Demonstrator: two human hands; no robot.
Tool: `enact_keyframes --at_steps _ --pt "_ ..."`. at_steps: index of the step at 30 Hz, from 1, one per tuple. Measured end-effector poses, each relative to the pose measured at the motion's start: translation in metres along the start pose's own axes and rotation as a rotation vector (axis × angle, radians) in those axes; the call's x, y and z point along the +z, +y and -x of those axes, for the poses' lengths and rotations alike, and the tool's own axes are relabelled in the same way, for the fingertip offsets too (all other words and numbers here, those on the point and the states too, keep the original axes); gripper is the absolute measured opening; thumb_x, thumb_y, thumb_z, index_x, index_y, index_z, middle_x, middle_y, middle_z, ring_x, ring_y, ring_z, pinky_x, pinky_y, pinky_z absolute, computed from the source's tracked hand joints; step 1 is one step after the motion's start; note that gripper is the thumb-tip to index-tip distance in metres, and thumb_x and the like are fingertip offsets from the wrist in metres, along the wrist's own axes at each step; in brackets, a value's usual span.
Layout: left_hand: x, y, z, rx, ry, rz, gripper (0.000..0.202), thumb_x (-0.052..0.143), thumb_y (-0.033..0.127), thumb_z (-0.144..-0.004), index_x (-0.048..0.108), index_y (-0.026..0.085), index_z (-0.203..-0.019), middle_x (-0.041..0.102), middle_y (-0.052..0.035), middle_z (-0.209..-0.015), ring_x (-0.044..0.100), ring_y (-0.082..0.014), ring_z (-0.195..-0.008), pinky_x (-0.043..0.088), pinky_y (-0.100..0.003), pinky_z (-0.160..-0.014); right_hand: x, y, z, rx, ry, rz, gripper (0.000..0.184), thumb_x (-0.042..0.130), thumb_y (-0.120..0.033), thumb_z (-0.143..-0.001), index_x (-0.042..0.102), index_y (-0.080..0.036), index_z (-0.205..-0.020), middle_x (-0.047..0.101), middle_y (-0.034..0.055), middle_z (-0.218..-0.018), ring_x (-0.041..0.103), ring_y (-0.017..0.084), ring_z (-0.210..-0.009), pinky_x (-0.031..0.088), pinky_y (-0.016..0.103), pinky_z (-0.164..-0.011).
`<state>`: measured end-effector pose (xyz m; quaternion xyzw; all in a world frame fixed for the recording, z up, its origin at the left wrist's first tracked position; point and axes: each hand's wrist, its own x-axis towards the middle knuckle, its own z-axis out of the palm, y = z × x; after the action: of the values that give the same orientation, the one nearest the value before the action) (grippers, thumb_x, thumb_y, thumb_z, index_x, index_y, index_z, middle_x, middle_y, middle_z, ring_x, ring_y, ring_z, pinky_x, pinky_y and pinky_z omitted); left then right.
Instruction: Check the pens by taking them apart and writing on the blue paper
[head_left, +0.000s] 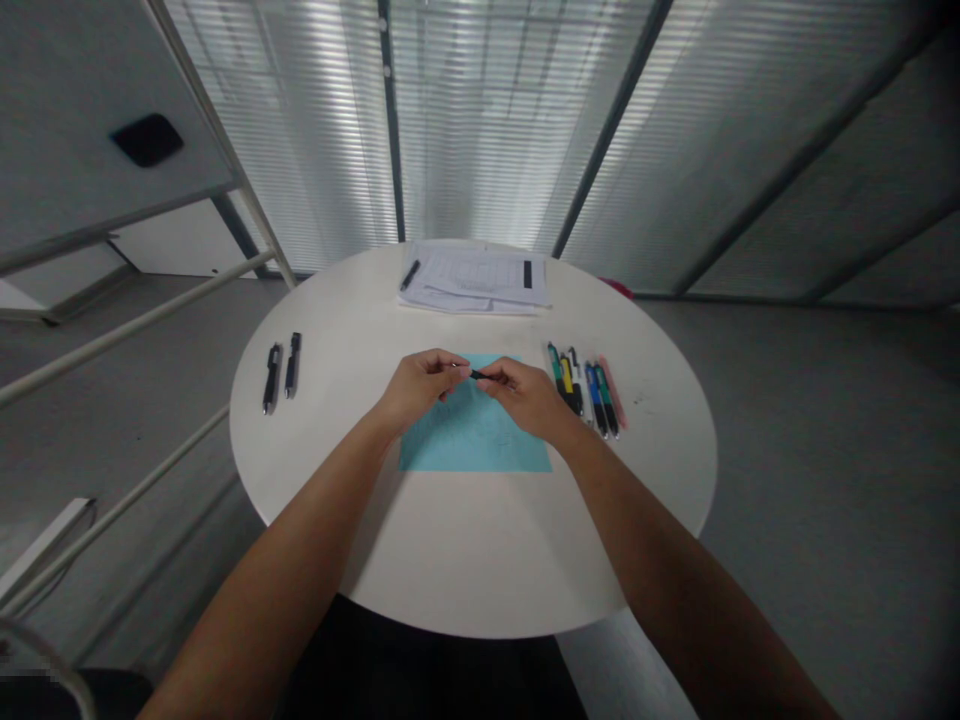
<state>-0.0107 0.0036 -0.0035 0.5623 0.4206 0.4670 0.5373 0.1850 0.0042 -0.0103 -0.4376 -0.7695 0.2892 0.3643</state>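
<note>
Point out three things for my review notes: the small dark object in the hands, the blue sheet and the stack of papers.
Small dark object (477, 375): head view, its exposed middle.
Blue sheet (475, 432): head view, its uncovered centre.
Stack of papers (474, 278): head view, middle of the top.

Round tabletop (480, 560): smooth, faint sheen. Blue sheet (472, 442), document stack (480, 275): matt paper. Click pens (595, 398): smooth plastic. Floor (810, 450): matt, smooth-looking.

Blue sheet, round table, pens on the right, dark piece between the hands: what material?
Blue sheet: probably paper, matte; thin, flat, no glare.
Round table: perhaps laminate, smooth white finish; even colour, no visible grain.
Pens on the right: likely plastic; bright coloured barrels, gloss unclear.
Dark piece: maybe plastic by its black colour, too small to tell.
</note>
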Motion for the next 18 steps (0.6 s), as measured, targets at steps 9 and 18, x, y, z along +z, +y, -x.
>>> enact_keyframes --at_steps 9,18 --pt "-0.0005 0.0001 -0.0004 -0.034 0.042 -0.051 0.027 0.074 0.038 -0.070 0.068 0.013 -0.079 0.053 0.0020 -0.056 0.046 -0.0078 -0.049 0.034 -0.023 -0.048 -0.0032 -0.0034 -0.0012 -0.113 -0.010 0.093 0.025 0.051 -0.036 -0.092 0.069 -0.025 -0.105 0.071 0.0045 -0.103 0.063 0.019 -0.093 0.046 0.035 -0.085" --pt "0.0008 0.0075 0.0016 -0.085 0.014 0.019 0.026 0.077 0.034 -0.065 0.068 0.014 -0.081 0.054 0.0027 -0.055 0.046 -0.0077 -0.048 0.034 -0.023 -0.048 0.0027 -0.0035 0.0035 -0.039 0.051 0.068 0.022 0.064 -0.035 -0.080 0.057 -0.021 -0.095 0.065 0.0025 -0.086 0.058 0.015 -0.071 0.045 0.029 -0.066"
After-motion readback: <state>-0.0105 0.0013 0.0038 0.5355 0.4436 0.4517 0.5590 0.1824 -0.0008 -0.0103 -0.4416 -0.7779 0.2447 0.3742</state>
